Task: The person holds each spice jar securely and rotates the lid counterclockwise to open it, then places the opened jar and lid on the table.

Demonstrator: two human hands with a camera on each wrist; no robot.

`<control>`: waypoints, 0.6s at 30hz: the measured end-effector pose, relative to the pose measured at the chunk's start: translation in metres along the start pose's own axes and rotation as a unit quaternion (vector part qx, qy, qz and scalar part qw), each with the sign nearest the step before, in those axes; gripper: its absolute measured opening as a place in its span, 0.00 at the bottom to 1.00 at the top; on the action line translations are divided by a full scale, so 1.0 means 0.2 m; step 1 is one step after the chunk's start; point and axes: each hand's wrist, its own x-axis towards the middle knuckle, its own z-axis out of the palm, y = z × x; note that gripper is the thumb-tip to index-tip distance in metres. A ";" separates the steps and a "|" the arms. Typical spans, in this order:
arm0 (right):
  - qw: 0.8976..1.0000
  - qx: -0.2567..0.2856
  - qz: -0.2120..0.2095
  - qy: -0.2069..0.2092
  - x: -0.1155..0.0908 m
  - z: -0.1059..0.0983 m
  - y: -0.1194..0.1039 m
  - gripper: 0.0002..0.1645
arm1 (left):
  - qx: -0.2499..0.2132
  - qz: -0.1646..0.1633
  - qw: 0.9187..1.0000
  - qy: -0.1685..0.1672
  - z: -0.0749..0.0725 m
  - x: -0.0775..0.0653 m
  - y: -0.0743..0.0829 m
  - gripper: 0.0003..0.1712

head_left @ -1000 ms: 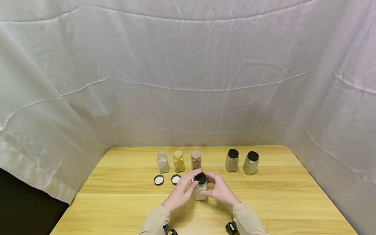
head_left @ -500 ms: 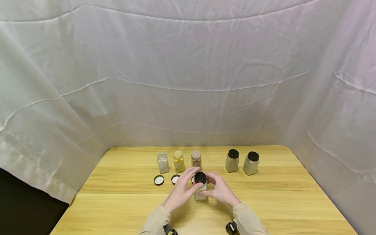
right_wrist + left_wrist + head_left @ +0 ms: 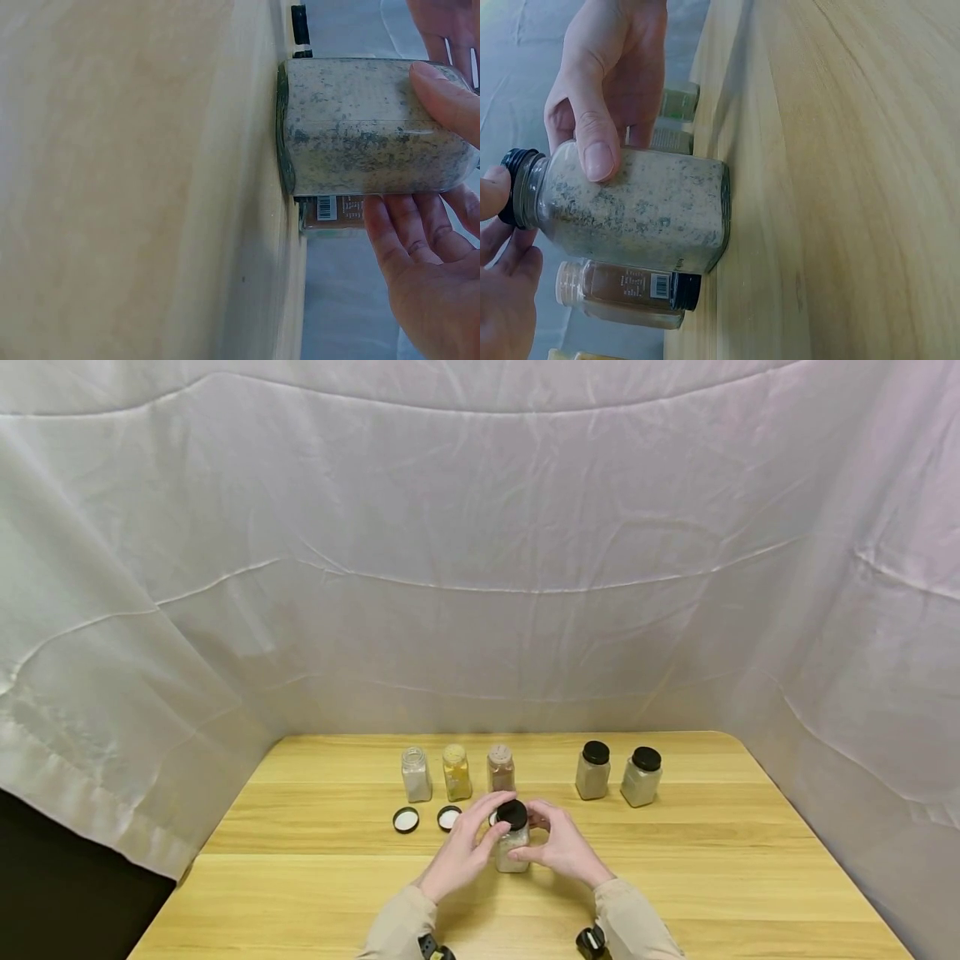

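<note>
A square glass spice jar with pale, dark-flecked contents stands upright on the table between my hands. Its black screw lid sits on the neck. My left hand pinches that lid, thumb on the near side and fingers round the far side. Lower down, my right hand grips the jar body; its thumb presses the near face and its fingers reach behind the glass. In the left wrist view a brown-filled jar shows past the held one.
Behind the hands stand three uncapped jars: one pale, one yellow, one brown. Upturned black lids lie before them, one partly hidden by the held jar. Two capped jars stand at the back right.
Half a second ago my left thumb had swung forward round the lid and the fingers back; now they are back where they were a second ago. The right hand keeps its grip.
</note>
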 end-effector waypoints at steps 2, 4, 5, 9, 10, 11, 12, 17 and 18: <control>1.000 0.002 0.001 -0.001 0.00 0.00 0.00 0.31 | 0.006 0.004 1.000 0.015 0.00 0.00 0.00 0.25; 1.000 0.004 0.000 -0.002 0.00 0.00 0.00 0.31 | 0.014 0.008 1.000 0.027 0.01 0.00 -0.01 0.26; 1.000 0.005 0.000 -0.003 0.00 0.00 0.00 0.31 | 0.017 0.009 0.999 0.031 0.01 0.00 -0.01 0.27; 1.000 0.008 -0.001 -0.004 0.00 0.00 0.00 0.31 | 0.019 0.008 0.999 0.032 0.01 -0.01 -0.01 0.29; 1.000 0.007 0.000 -0.004 0.00 0.00 -0.01 0.31 | 0.017 0.006 0.999 0.028 0.01 -0.01 -0.01 0.29; 1.000 0.006 0.000 -0.004 0.00 0.00 -0.01 0.31 | 0.014 0.003 1.000 0.023 0.00 -0.01 -0.01 0.29; 1.000 0.005 0.001 -0.004 0.00 0.00 -0.01 0.31 | 0.010 -0.001 1.000 0.016 0.00 -0.01 -0.01 0.28; 1.000 -0.002 0.000 -0.003 0.00 0.00 0.00 0.33 | -0.009 -0.008 1.000 -0.025 -0.02 0.00 0.00 0.26; 1.000 -0.002 0.000 -0.003 0.00 0.00 0.00 0.33 | -0.010 -0.006 0.999 -0.031 -0.02 0.00 0.00 0.26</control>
